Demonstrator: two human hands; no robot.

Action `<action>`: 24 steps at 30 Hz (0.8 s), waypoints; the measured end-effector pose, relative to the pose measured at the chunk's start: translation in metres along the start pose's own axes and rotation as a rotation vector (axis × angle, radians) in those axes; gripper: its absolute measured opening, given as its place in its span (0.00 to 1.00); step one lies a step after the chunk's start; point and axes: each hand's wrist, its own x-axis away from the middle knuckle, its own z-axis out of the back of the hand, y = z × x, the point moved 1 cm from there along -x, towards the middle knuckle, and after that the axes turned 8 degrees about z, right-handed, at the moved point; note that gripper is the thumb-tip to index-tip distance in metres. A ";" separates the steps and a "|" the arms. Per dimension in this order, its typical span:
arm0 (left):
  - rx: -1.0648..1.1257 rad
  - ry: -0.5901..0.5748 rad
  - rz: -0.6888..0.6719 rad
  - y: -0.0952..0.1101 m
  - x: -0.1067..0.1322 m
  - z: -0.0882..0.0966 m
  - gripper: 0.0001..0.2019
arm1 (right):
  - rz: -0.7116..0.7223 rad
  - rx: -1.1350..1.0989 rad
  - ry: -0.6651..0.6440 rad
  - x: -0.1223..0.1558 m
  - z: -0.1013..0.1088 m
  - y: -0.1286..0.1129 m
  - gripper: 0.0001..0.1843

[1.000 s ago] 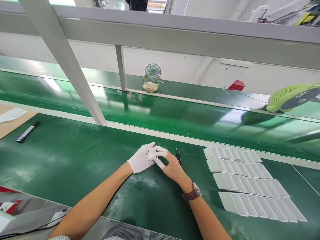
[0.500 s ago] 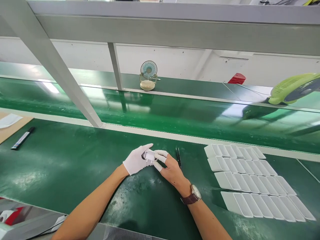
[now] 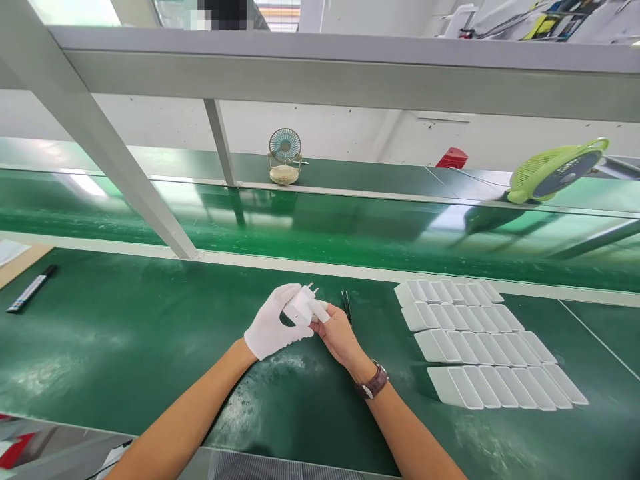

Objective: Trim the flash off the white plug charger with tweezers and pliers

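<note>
My left hand (image 3: 271,327), in a white glove, is closed around a small white plug adapter (image 3: 303,305) with two metal pins pointing up and away. My right hand (image 3: 338,331), bare with white finger cots on some fingertips and a brown wristwatch (image 3: 373,383) on the wrist, pinches the same adapter from the right side. Both hands hover just above the green bench mat (image 3: 125,333), near its middle.
Rows of white adapter shells (image 3: 480,340) lie on the mat to the right. Black tweezers (image 3: 345,303) rest just behind my right hand. A marker (image 3: 30,288) lies far left. Beyond run a green conveyor belt (image 3: 350,230), a small desk fan (image 3: 284,157) and a green fan (image 3: 555,170).
The adapter has been turned so that its pins now point up and away. My left hand has wrapped more fully around it. The view has shifted slightly to the right.
</note>
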 end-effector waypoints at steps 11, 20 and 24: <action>0.025 0.071 0.175 -0.004 0.006 -0.006 0.36 | -0.148 -0.104 -0.041 0.003 -0.014 -0.001 0.28; 0.059 0.055 0.320 -0.001 0.005 -0.005 0.35 | -0.196 -0.094 -0.052 0.004 -0.014 -0.002 0.29; 0.038 0.064 0.317 -0.002 0.005 -0.005 0.34 | -0.198 -0.099 -0.057 0.004 -0.014 -0.001 0.30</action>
